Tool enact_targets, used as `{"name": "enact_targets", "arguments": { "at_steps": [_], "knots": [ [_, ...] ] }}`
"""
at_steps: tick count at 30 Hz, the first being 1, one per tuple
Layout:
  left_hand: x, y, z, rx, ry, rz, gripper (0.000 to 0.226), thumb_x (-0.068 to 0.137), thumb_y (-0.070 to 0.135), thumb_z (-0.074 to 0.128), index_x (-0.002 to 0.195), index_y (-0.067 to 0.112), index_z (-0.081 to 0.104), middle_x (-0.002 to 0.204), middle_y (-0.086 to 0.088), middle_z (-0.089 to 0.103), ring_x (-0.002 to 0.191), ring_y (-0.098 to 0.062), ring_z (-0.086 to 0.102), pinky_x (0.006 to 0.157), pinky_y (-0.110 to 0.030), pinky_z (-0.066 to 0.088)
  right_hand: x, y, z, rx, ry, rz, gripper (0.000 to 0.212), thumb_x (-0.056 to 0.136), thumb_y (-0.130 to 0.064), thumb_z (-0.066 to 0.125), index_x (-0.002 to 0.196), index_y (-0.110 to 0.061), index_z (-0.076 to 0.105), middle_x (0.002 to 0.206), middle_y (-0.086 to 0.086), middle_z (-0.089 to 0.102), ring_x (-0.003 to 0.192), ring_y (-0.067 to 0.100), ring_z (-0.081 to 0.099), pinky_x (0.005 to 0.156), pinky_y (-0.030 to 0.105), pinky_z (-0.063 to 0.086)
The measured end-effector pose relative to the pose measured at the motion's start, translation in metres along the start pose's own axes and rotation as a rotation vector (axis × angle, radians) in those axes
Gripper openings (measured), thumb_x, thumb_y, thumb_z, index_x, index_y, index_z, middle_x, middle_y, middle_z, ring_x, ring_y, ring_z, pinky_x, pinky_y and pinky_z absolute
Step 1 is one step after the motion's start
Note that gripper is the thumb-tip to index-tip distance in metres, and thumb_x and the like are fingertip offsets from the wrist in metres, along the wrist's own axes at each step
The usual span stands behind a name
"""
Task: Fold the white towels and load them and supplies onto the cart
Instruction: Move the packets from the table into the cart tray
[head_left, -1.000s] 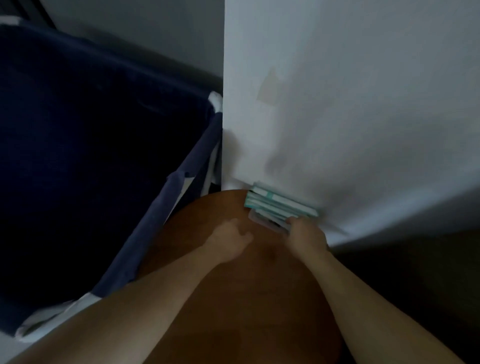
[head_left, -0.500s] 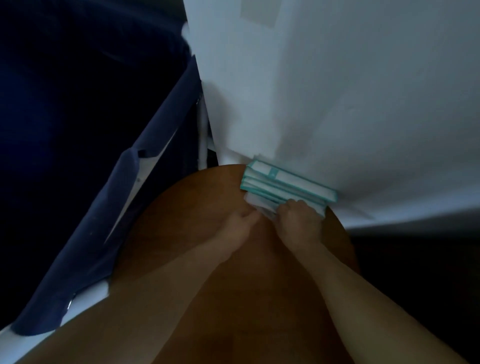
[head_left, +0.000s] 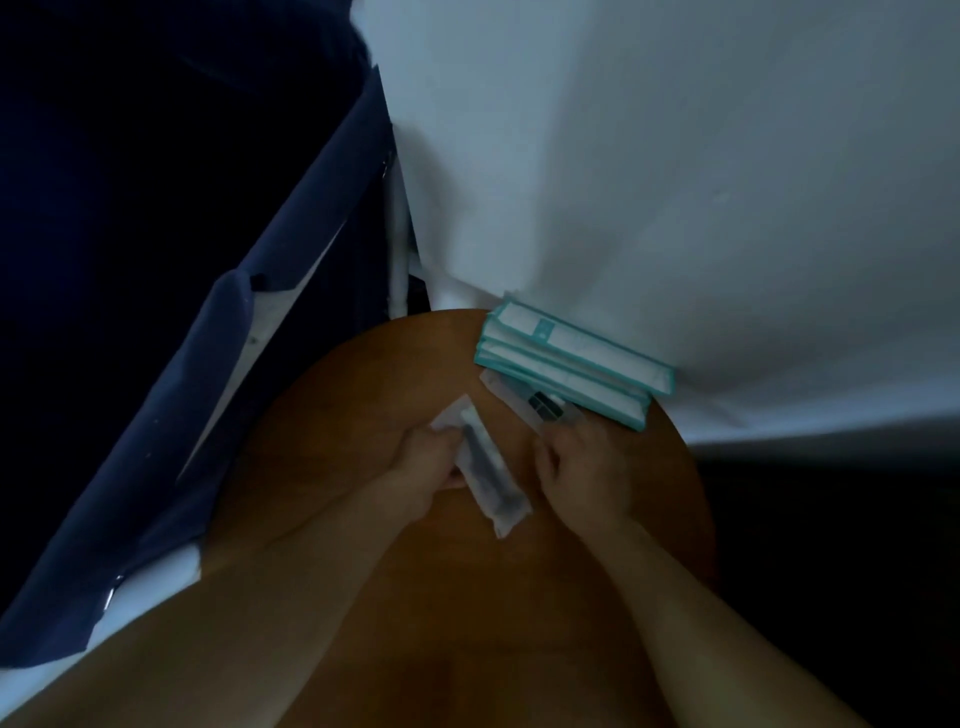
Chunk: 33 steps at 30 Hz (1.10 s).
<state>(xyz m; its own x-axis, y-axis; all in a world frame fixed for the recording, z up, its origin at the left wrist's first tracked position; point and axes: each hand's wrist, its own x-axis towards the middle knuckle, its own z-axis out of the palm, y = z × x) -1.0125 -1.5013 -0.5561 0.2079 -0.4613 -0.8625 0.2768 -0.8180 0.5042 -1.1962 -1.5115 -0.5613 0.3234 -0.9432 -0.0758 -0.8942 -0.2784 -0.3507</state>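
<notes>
Round brown wooden table (head_left: 363, 395), lower centre of the frame. Near its upper-right edge lies a stack of flat white packets with teal borders (head_left: 566, 364). A clear sachet (head_left: 535, 408) with dark contents lies flat against the stack's lower-left side.

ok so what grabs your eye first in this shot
The left hand gripping a clear packet over the middle of the round wooden table. At the table's far edge, against the white surface, sits a stack of teal-edged packets, with the right hand at a second clear packet beside it. A dark blue fabric bin fills the left.
</notes>
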Motion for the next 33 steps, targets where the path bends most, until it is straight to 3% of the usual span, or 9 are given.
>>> {"name": "enact_targets", "arguments": {
  "at_steps": [5, 9, 14, 16, 19, 24, 28, 30, 33],
  "knots": [
    [0.001, -0.004, -0.015, 0.040, -0.052, 0.013, 0.013, 0.093, 0.021, 0.061, 0.104, 0.024, 0.066, 0.103, -0.003, 0.072, 0.098, -0.022, 0.068, 0.077, -0.034, 0.057, 0.022, 0.011, 0.008, -0.149, -0.144, 0.240, 0.036, 0.095, -0.037, 0.058, 0.121, -0.013, 0.062, 0.114, 0.011, 0.061, 0.108, 0.028, 0.056, 0.080, 0.037, 0.049],
    [0.002, -0.011, -0.018, 0.077, 0.010, 0.059, 0.010, 0.090, 0.018, 0.069, 0.099, 0.021, 0.067, 0.102, -0.003, 0.071, 0.096, -0.020, 0.067, 0.076, -0.034, 0.057, 0.020, 0.000, 0.019, -0.190, -0.193, 0.228, 0.038, 0.095, -0.038, 0.056, 0.124, -0.013, 0.056, 0.120, 0.010, 0.059, 0.111, 0.026, 0.056, 0.083, 0.034, 0.047],
    [0.000, -0.014, -0.028, 0.286, 0.112, 0.137, 0.026, 0.092, 0.011, 0.065, 0.117, 0.001, 0.064, 0.117, -0.019, 0.066, 0.109, -0.034, 0.063, 0.094, -0.044, 0.053, -0.006, -0.014, 0.027, -0.168, -0.366, 0.180, 0.030, 0.092, -0.041, 0.055, 0.110, -0.018, 0.057, 0.108, 0.003, 0.061, 0.094, 0.019, 0.060, 0.064, 0.026, 0.036],
    [-0.002, -0.015, -0.036, 0.400, 0.114, 0.195, 0.030, 0.092, 0.011, 0.064, 0.119, -0.002, 0.061, 0.117, -0.022, 0.065, 0.110, -0.037, 0.062, 0.092, -0.045, 0.053, -0.018, -0.016, 0.030, -0.128, -0.361, 0.143, 0.033, 0.089, -0.043, 0.058, 0.111, -0.019, 0.057, 0.109, 0.003, 0.061, 0.098, 0.018, 0.057, 0.068, 0.027, 0.038],
    [-0.010, -0.020, -0.048, 0.531, 0.158, 0.299, 0.047, 0.091, 0.021, 0.067, 0.133, 0.012, 0.048, 0.120, -0.007, 0.061, 0.110, -0.027, 0.061, 0.084, -0.035, 0.053, -0.027, -0.020, 0.031, -0.091, -0.229, 0.110, 0.048, 0.081, -0.049, 0.068, 0.114, -0.016, 0.057, 0.111, 0.006, 0.058, 0.105, 0.024, 0.054, 0.083, 0.035, 0.043],
    [-0.020, -0.038, -0.071, 1.190, 0.215, 0.681, 0.072, 0.088, 0.020, 0.064, 0.151, 0.023, 0.028, 0.153, -0.006, 0.030, 0.139, -0.025, 0.029, 0.114, -0.038, 0.032, -0.024, -0.025, 0.032, -0.074, -0.243, 0.152, 0.068, 0.085, -0.050, 0.067, 0.138, -0.015, 0.042, 0.130, 0.009, 0.051, 0.120, 0.025, 0.048, 0.098, 0.037, 0.039],
    [-0.014, -0.048, -0.076, 1.694, -0.045, 0.982, 0.074, 0.091, 0.001, 0.052, 0.155, 0.026, 0.025, 0.165, -0.002, 0.008, 0.152, -0.024, -0.003, 0.120, -0.040, 0.004, -0.022, -0.029, 0.032, -0.072, -0.286, 0.188, 0.052, 0.092, -0.042, 0.059, 0.134, -0.019, 0.043, 0.126, 0.005, 0.056, 0.116, 0.022, 0.053, 0.096, 0.034, 0.040],
    [-0.008, -0.049, -0.075, 1.830, -0.083, 1.035, 0.062, 0.097, 0.011, 0.049, 0.153, 0.027, 0.028, 0.164, -0.003, 0.015, 0.152, -0.026, 0.003, 0.121, -0.045, 0.006, -0.021, -0.031, 0.030, 0.003, -0.312, 0.238, 0.043, 0.090, -0.035, 0.062, 0.127, -0.018, 0.048, 0.118, 0.005, 0.060, 0.108, 0.022, 0.059, 0.090, 0.034, 0.047],
    [-0.005, -0.049, -0.075, 1.886, -0.010, 1.041, 0.043, 0.098, 0.021, 0.047, 0.141, 0.026, 0.047, 0.146, -0.003, 0.043, 0.138, -0.025, 0.034, 0.117, -0.044, 0.022, -0.022, -0.031, 0.027, 0.105, -0.378, 0.311, 0.038, 0.087, -0.029, 0.066, 0.121, -0.017, 0.054, 0.111, 0.003, 0.066, 0.099, 0.021, 0.064, 0.083, 0.034, 0.055]
  ]
}}
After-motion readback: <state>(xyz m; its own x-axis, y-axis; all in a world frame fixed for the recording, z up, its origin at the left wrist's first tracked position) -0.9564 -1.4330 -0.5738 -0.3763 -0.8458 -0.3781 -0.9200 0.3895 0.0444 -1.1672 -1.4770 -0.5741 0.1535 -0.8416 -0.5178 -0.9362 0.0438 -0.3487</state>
